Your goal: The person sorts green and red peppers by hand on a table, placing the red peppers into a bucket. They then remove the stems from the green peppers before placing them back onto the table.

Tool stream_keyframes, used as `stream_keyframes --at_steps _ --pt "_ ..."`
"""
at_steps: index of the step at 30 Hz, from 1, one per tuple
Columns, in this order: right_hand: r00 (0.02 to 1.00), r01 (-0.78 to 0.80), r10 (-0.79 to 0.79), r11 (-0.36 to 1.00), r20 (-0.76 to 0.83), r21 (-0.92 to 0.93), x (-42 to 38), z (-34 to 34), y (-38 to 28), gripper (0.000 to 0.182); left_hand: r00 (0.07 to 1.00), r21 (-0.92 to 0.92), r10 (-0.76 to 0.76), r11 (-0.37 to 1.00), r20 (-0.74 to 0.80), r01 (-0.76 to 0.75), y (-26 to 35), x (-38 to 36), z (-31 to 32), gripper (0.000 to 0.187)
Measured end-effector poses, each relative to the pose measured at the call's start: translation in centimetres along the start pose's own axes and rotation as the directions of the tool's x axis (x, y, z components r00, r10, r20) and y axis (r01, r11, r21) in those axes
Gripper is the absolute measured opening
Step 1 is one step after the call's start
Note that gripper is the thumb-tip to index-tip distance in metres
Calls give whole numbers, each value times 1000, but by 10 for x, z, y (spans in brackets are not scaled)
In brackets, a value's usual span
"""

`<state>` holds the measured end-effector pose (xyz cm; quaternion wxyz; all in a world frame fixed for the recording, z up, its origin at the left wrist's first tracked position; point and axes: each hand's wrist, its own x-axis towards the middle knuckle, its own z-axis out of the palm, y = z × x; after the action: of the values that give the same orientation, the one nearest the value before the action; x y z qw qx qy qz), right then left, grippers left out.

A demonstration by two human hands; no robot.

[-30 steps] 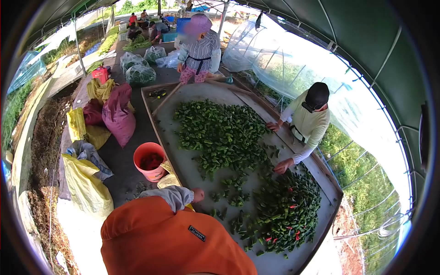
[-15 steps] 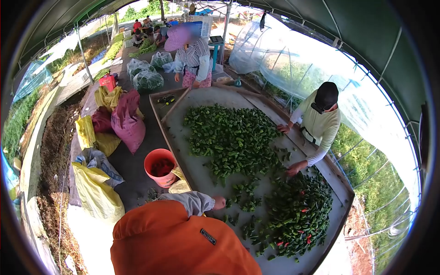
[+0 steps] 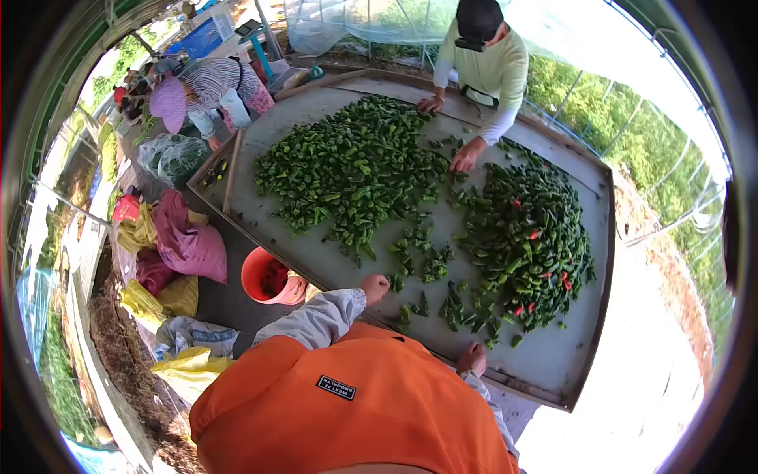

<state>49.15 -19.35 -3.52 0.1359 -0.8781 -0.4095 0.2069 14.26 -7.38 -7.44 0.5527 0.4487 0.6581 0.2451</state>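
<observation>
My left hand (image 3: 375, 288), in a pale grey sleeve, is over the near edge of a large tray-like table (image 3: 332, 261). Its fingers are curled closed beside a few loose green peppers (image 3: 401, 316), and whatever may be in them is hidden. My right hand (image 3: 472, 359) is at the table's near rim, below the right-hand heap of green peppers (image 3: 525, 237). Those fingers look curled too, and nothing in them can be made out. Several red peppers (image 3: 564, 279) show among the green ones in that heap. A larger heap of green peppers (image 3: 355, 170) spreads across the far left half.
Across the table a person (image 3: 485, 67) in a light top has both hands at the peppers. Another person (image 3: 209, 91) in a purple hat bends at the far left. An orange-red bucket (image 3: 272, 276) with red contents, pink sacks (image 3: 189, 237) and yellow sacks (image 3: 189, 371) are at left.
The view has swung right and down, so the table sits higher and further left. My right hand has come into view. The person in the purple hat has bent down.
</observation>
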Motion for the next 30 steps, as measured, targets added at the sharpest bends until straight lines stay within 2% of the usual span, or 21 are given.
stream_keyframes --at_steps 2,4,6,11,12,14,16,18,21,22,25,26,30 --pt "1000 14 -15 999 -16 -29 -2 -1 -5 41 1000 35 27 999 16 -27 9 3 0 15" --pt "1000 23 -22 1000 19 -12 -1 1 -2 40 998 3 -25 1000 55 24 23 4 0 15" --pt "1000 -10 11 997 20 -72 0 0 -5 39 994 -8 -60 998 97 61 37 8 1 16" --pt "1000 -16 14 988 -12 -157 2 8 -3 40 986 78 -80 995 145 70 57 21 9 18" --pt "999 -30 34 988 24 -152 -1 8 -4 40 984 122 -79 991 161 59 62 23 11 18" --pt "996 -49 59 989 71 -140 4 6 -7 41 979 195 -53 981 196 14 70 34 22 17" --pt "993 -71 85 983 80 -167 6 3 -10 40 969 277 109 946 220 -169 65 53 36 16" --pt "993 -71 87 980 84 -186 2 5 -10 39 936 419 268 841 229 -343 69 57 49 14" --pt "996 -55 67 980 53 -193 4 2 -10 38 830 477 499 683 248 -553 91 47 79 14" --pt "997 -58 68 980 48 -191 3 1 -11 38 832 498 471 668 293 -553 96 46 88 11" --pt "996 -64 75 980 54 -190 3 1 -12 37 723 579 584 464 370 -671 107 43 112 16" --pt "995 -64 76 979 58 -191 3 1 -12 37 730 570 573 479 373 -667 106 44 118 17" --pt "999 -23 29 982 29 -189 2 3 -10 36 618 635 599 224 509 -739 117 46 135 17"
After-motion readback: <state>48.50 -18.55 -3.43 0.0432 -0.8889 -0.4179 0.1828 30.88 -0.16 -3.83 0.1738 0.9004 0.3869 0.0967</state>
